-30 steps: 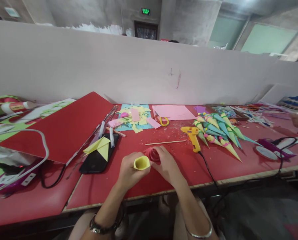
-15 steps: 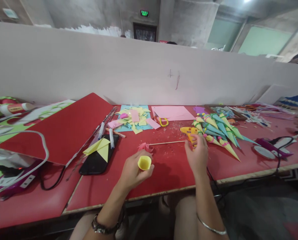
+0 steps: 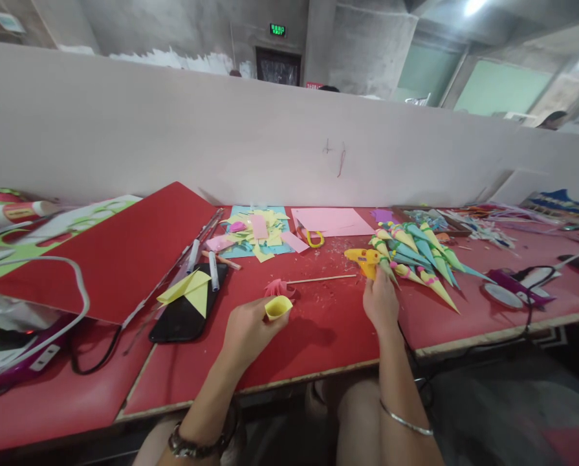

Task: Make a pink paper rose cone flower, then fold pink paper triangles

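My left hand [image 3: 250,330] is closed around a yellow paper cone [image 3: 278,309], its open mouth tilted up toward me. Just behind it on the red table lies a pink paper flower [image 3: 275,288], with a thin wooden stick [image 3: 323,279] reaching to the right. My right hand [image 3: 382,298] grips the handle of a yellow hot glue gun [image 3: 363,259], whose nozzle points left. Right beside the gun is a pile of yellow and blue paper cones [image 3: 422,252] with green and pink trim.
A black phone [image 3: 187,320] with a folded yellow paper [image 3: 192,289] and markers lies left. Paper scraps [image 3: 262,226], scissors [image 3: 314,239] and pink paper [image 3: 335,221] are at the back. Purple power strips [image 3: 517,288] with cords sit at both sides. A white partition [image 3: 270,142] stands behind.
My right hand has closed on the glue gun's handle, where its fingers were reaching beside it. The yellow cone in my left hand has tilted slightly. The view has shifted a little.
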{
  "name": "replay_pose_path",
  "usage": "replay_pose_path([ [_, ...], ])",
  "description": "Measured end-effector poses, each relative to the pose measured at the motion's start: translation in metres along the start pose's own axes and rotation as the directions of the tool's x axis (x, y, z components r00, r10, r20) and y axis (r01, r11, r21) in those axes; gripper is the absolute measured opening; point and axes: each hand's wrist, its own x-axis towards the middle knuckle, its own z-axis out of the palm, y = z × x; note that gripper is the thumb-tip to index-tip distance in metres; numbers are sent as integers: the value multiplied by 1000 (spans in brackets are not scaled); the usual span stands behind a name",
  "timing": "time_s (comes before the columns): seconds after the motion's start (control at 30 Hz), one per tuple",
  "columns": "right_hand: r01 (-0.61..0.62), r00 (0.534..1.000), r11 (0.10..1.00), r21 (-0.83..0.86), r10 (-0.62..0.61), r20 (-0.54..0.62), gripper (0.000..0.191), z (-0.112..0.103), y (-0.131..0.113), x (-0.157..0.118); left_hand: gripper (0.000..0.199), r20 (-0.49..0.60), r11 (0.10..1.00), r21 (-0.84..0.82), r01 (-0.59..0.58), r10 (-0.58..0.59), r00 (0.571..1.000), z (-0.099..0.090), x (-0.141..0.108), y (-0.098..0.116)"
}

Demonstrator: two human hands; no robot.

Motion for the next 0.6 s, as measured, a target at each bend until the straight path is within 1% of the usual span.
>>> replay_pose_path([
  [0.07,-14,999,1000,26,15,-34,39,-9,-8,-4,20,-32,998,-44,38,-39,999,-3,1,-4],
  [0.1,-18,999,999,44,20,-47,40,-15,-13,-7,19,-48,996,-86,33,-38,998,-4,2,-7],
  [0.17,-17,997,991,133,27,-74,41,-24,-24,-15,16,-98,988,-156,-7,-8,995,-9,4,-12],
  [0.2,-2,997,989,146,14,-79,42,-28,-29,-20,15,-124,986,-165,-27,6,992,-11,5,-15],
  [0.27,59,997,986,159,-51,-50,41,-31,-40,-30,12,-161,991,-126,-39,18,987,-15,6,-22],
  [0.37,157,987,969,193,-157,-16,35,-30,-55,-45,10,-182,999,-17,-35,31,983,-18,6,-30],
  [0.5,231,968,943,239,-248,43,30,-28,-67,-59,18,-184,994,107,5,15,983,-21,6,-34],
  [0.6,280,952,925,257,-302,50,28,-29,-73,-64,24,-162,988,155,23,2,987,-24,5,-31],
])
